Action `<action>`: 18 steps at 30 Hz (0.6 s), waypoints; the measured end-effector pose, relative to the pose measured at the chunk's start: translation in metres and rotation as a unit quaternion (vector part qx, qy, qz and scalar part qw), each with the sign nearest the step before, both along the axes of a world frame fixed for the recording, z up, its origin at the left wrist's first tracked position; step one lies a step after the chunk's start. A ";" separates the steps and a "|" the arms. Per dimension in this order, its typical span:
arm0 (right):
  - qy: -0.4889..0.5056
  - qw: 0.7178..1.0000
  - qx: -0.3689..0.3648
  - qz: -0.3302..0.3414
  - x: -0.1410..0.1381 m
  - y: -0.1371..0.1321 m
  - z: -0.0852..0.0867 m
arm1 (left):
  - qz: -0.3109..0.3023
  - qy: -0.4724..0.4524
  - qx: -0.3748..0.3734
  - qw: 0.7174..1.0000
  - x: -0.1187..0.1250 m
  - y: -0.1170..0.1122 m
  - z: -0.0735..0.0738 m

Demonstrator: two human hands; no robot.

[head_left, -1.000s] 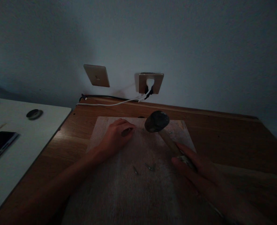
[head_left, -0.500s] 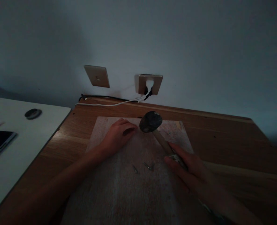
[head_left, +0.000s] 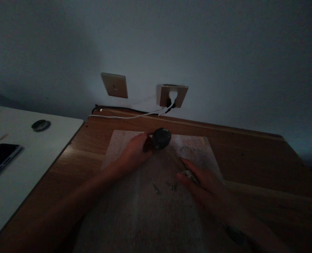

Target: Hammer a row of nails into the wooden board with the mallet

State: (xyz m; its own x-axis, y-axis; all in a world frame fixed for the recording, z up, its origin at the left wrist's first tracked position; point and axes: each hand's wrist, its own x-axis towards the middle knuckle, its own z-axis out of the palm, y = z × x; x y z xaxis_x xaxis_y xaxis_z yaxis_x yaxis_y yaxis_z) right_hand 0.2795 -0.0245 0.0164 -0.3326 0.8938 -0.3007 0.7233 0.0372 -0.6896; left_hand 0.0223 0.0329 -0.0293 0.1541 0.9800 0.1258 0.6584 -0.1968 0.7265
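Plate point(head_left: 114, 85) with small port, on pale wall point(head_left: 224, 52); right of it, socket point(head_left: 181, 94) with white plug point(head_left: 173, 95) inserted. Below, white cable point(head_left: 124, 117), black cable point(head_left: 129, 109). At left, white table point(head_left: 45, 147) bearing dark phone point(head_left: 2, 158) and small round object point(head_left: 41, 125).

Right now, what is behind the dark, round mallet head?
Beyond the mallet head, parts of the pale, flat board and brown wooden surface show; whatever is directly behind it is covered.

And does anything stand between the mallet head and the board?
Possibly the left hand, close against the left edge of the mallet head in this view, over the board. What lies directly beneath the head is hidden.
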 end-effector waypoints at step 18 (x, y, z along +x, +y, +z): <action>0.100 0.991 -0.082 -0.045 0.005 -0.003 0.007 | -0.297 0.335 0.310 0.839 0.051 -0.091 0.039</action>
